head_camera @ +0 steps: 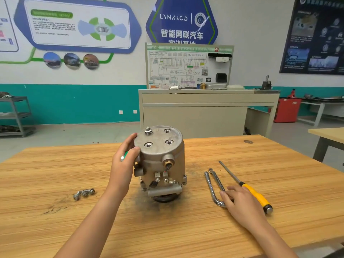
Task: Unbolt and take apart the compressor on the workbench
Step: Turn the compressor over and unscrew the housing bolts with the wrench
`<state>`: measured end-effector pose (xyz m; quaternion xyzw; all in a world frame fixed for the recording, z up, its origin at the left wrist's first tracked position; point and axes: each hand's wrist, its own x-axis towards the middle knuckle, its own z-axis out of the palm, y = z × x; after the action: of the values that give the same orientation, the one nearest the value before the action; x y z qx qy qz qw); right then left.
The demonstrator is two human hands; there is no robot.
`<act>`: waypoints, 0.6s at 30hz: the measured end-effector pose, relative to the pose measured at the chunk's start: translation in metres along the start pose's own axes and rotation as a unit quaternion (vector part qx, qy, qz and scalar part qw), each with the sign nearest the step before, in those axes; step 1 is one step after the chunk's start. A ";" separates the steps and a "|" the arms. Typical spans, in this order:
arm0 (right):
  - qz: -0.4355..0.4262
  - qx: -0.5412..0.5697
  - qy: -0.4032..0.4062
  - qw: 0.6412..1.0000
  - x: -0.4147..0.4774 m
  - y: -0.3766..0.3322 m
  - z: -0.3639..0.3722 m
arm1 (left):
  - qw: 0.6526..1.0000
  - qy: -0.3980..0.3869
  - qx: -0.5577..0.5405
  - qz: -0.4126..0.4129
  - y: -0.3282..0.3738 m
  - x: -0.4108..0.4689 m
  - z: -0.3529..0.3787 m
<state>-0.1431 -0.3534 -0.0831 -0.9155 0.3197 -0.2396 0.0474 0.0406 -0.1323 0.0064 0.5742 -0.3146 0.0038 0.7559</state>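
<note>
The grey cast-metal compressor (162,161) stands upright mid-workbench (55,174), long axis vertical, dark pulley end down, flat cap up. One bolt (148,130) sits in the cap's far-left hole; three holes are bare. The left hand (124,161) grips the cap's left rim. The right hand (240,200) lies flat, fingers relaxed, on the bent wrench (210,185) toward the right edge, beside a yellow-handled screwdriver (256,196). Loose bolts (84,193) lie toward the left edge

Bright, even indoor light fills the room. The compressor (160,157) casts only a soft, faint shadow on the workbench (55,174). The wide lens bends lines near the edges, and small print on the far posters (74,25) is blurred.
</note>
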 end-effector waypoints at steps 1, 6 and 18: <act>-0.002 0.037 0.026 0.999 0.002 -0.009 -0.005 | 1.000 -0.002 0.003 0.002 0.000 0.000 0.000; -0.102 0.339 0.192 0.915 0.033 -0.105 -0.057 | 0.998 -0.048 -0.044 -0.024 0.001 -0.001 -0.006; -0.145 0.415 0.001 0.898 0.077 -0.156 -0.057 | 0.834 -0.117 0.516 0.157 0.057 0.062 -0.002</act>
<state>-0.0300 -0.2733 0.0358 -0.8486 0.0551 -0.3556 0.3877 0.0702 -0.1328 0.0853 0.8199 -0.4391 0.2163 0.2969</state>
